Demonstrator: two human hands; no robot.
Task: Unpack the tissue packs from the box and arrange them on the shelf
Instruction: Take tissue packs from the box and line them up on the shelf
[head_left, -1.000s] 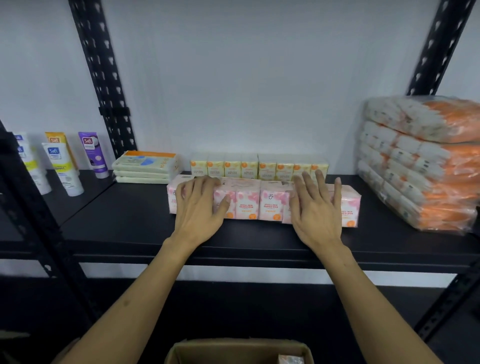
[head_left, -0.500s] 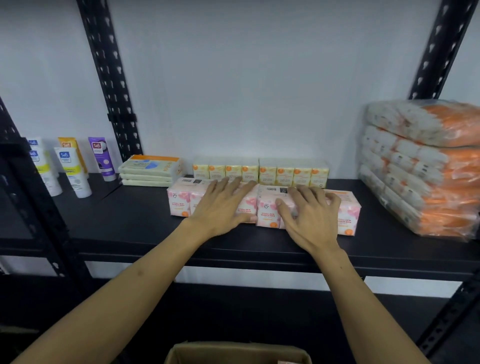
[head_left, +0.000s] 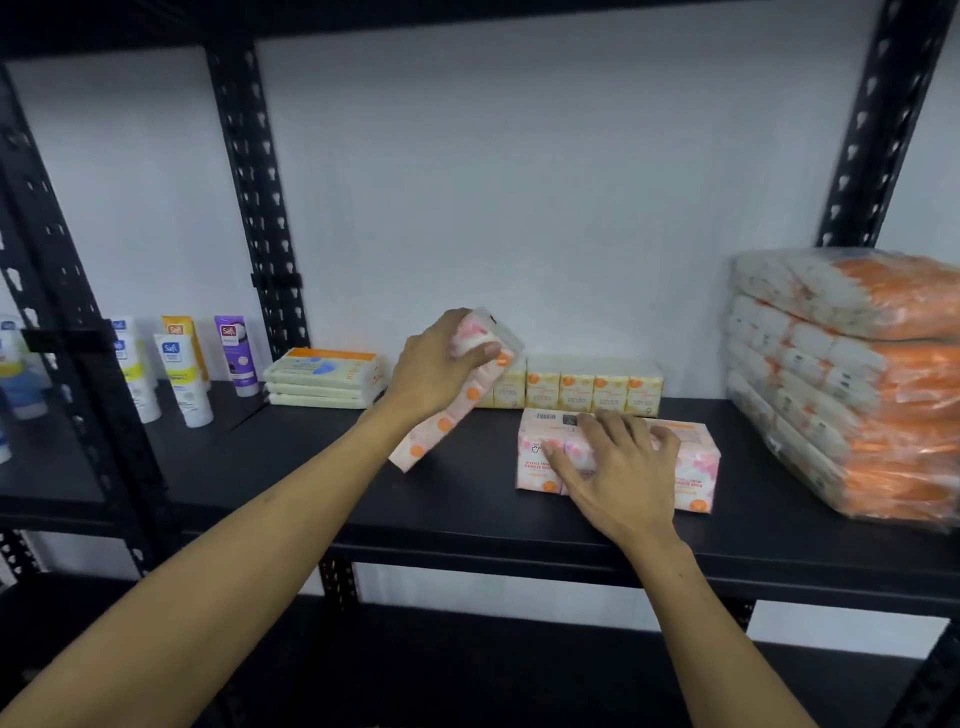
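Black shelf (head_left: 311, 483), left hand (head_left: 434, 364) tilting pink pack (head_left: 457, 410), right hand (head_left: 618, 467) gripping another (head_left: 696, 457)

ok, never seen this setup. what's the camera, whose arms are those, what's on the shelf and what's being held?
There is no robot here. One wide-angle camera sits on a person's head, looking forward and down, so the two bare arms are their own.

The left hand grips one pink tissue pack, tilted, with its lower end near or on the black shelf. The right hand rests on a second pink pack lying flat, thumb and fingers curled round it.

Behind them stands a row of small yellow packs. To the left are a stack of flat pale packs and some upright tubes; to the right, a tall pile of orange-and-white bundles.
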